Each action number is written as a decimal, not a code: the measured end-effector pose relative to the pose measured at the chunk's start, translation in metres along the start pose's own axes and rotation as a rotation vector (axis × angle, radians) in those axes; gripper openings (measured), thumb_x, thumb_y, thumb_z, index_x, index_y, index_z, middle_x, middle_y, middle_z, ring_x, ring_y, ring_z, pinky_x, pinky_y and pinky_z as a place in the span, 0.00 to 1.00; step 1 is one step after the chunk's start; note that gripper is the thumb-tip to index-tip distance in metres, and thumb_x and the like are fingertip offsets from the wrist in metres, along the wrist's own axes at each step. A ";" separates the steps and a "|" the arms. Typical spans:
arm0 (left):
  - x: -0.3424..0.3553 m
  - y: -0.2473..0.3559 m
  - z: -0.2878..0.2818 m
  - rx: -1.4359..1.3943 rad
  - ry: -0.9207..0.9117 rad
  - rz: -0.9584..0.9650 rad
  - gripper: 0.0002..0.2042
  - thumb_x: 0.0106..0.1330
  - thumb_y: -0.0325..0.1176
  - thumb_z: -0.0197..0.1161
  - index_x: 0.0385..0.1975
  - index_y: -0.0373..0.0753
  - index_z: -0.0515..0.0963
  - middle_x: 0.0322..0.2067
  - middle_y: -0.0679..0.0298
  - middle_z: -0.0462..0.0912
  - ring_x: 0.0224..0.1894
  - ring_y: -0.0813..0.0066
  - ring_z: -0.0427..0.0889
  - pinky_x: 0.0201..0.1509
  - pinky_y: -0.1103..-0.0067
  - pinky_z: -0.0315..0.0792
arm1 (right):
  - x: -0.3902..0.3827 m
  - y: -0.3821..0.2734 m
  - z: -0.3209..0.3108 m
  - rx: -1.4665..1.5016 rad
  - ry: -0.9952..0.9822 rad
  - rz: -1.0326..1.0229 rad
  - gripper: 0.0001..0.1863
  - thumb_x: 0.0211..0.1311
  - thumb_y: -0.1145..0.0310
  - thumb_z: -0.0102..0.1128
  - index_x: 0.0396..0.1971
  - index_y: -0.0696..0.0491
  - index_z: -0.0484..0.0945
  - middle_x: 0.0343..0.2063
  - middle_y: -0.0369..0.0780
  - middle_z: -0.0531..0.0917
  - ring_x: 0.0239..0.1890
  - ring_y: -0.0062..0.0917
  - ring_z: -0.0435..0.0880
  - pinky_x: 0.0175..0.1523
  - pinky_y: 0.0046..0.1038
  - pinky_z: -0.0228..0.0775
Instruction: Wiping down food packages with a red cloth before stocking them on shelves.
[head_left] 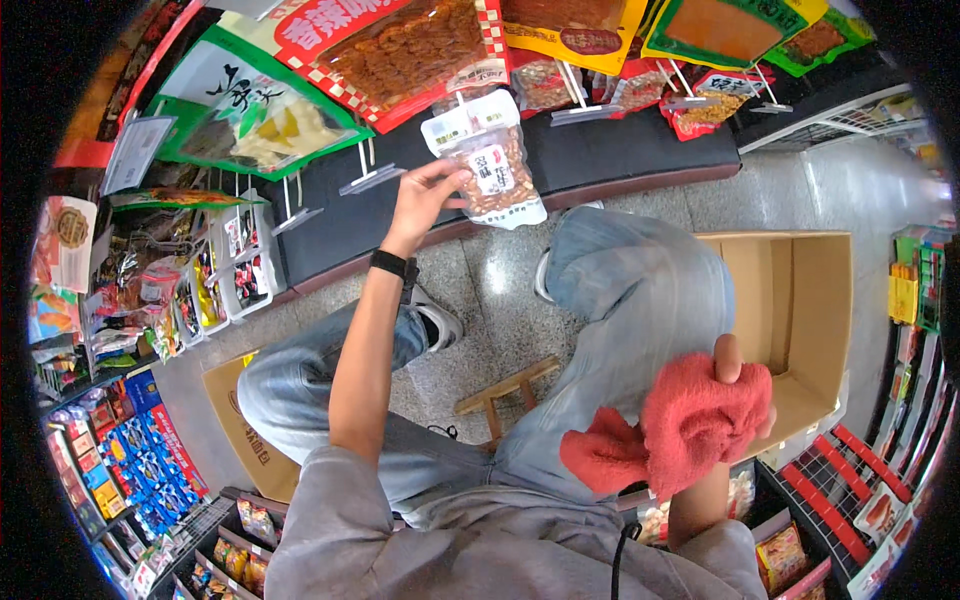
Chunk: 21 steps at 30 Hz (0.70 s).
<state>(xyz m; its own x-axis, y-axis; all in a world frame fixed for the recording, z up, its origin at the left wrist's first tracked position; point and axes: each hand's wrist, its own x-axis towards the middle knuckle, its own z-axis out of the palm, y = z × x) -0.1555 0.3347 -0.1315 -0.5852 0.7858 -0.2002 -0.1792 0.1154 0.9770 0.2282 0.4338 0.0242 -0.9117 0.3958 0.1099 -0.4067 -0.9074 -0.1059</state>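
Observation:
My left hand reaches up to the shelf display, its thumb and fingers closed on the left side of a clear packet of peanuts with white top and bottom bands. The packet is at the end of a hook, upright and facing me. A black band circles that wrist. Low on the right, my right hand grips a bunched red cloth near my thigh. Most of its fingers are hidden by the cloth. Beyond the peanuts hangs a large red-bordered snack bag, with a green-edged bag to its left.
An open cardboard box stands right of my knee, and another cardboard box is at my left. Between my legs is a wooden stool. The dark shelf ledge runs across the front. White wire baskets hold packets on the left.

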 end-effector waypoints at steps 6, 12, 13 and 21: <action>-0.020 0.001 0.001 0.050 -0.057 -0.052 0.06 0.66 0.28 0.62 0.36 0.31 0.80 0.36 0.63 0.81 0.39 0.77 0.81 0.40 0.75 0.84 | -0.007 -0.003 -0.006 -0.110 0.072 -0.005 0.40 0.30 0.59 0.75 0.45 0.61 0.66 0.42 0.60 0.76 0.46 0.50 0.79 0.48 0.45 0.74; -0.035 -0.002 0.000 0.030 -0.087 -0.093 0.08 0.66 0.28 0.61 0.40 0.31 0.80 0.38 0.63 0.82 0.40 0.76 0.82 0.39 0.77 0.84 | -0.004 0.010 0.000 -0.168 0.181 -0.104 0.42 0.30 0.48 0.74 0.44 0.58 0.66 0.42 0.55 0.78 0.44 0.47 0.80 0.48 0.43 0.76; -0.037 -0.001 0.001 0.028 -0.087 -0.087 0.08 0.66 0.28 0.61 0.40 0.31 0.80 0.38 0.63 0.82 0.40 0.76 0.82 0.39 0.77 0.84 | -0.006 0.008 -0.001 -0.173 0.176 -0.104 0.42 0.30 0.48 0.74 0.44 0.58 0.66 0.42 0.55 0.78 0.44 0.47 0.80 0.48 0.43 0.76; -0.066 -0.002 0.003 0.086 -0.114 -0.118 0.10 0.66 0.30 0.62 0.42 0.32 0.79 0.40 0.61 0.82 0.43 0.74 0.82 0.40 0.76 0.84 | 0.001 0.009 -0.005 -0.398 0.246 -0.196 0.41 0.40 0.47 0.74 0.51 0.51 0.63 0.45 0.47 0.74 0.46 0.44 0.79 0.41 0.43 0.81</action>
<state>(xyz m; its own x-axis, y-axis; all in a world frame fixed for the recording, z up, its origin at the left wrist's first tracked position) -0.1147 0.2845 -0.1201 -0.4699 0.8271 -0.3085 -0.1702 0.2580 0.9510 0.2229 0.4263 0.0187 -0.7830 0.6185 -0.0653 -0.5187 -0.7073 -0.4802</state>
